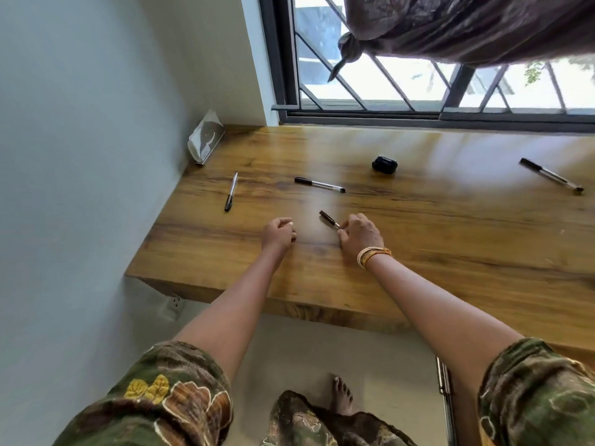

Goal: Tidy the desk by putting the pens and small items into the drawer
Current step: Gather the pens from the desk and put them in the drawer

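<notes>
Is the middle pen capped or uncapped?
Capped: the middle pen lies flat on the desk with a black cap on its left end.

desk (418,239): honey-brown wood, dark grain streaks | pens (319,184): clear barrels, black caps | small case (384,164): glossy black | sleeves (167,391): olive green, brown and yellow floral print | bangles (370,255): white and orange | wall (80,156): pale grey-blue

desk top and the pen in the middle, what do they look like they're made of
Desk top: looks like wood, or a wood-look veneer, with a glossy finish; brown grain streaks run along it and it reflects the window light. Middle pen: probably plastic, with a clear barrel showing a thin core and an opaque black cap.
</notes>
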### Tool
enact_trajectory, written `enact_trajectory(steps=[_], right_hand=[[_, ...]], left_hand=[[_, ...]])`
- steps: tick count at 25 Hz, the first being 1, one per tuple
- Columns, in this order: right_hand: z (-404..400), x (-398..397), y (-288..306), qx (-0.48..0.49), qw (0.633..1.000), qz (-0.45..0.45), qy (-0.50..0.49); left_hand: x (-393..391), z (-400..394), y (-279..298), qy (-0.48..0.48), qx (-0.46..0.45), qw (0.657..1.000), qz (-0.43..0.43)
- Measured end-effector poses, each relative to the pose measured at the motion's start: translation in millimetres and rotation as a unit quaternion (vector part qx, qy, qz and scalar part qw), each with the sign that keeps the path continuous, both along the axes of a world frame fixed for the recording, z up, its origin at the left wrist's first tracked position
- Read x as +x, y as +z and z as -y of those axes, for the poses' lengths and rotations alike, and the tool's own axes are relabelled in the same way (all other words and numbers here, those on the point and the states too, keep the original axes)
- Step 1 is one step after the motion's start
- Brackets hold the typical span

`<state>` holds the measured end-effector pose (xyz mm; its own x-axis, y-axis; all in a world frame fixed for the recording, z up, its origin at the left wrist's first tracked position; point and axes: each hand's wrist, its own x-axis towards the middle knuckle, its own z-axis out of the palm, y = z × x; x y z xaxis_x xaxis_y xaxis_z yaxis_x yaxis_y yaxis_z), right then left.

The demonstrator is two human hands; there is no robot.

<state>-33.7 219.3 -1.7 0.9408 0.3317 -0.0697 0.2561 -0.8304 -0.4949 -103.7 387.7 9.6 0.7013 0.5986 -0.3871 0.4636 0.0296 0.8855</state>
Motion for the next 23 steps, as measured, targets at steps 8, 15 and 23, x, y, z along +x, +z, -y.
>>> enact_trajectory(steps=[8,15,23], right_hand=[[-87,16,12,0.192,0.969,-0.152,0.021],[-152,22,16,0.232,0.948,-0.210,0.060],[-231,40,12,0.059,0.980,-0.031,0.188]], left_hand=[[22,-45,10,0.097,-0.353,0.926,0.091],[23,-107,4,0.067,-0.308,0.946,0.071],[12,-200,3,0.200,-0.234,0.942,0.137]])
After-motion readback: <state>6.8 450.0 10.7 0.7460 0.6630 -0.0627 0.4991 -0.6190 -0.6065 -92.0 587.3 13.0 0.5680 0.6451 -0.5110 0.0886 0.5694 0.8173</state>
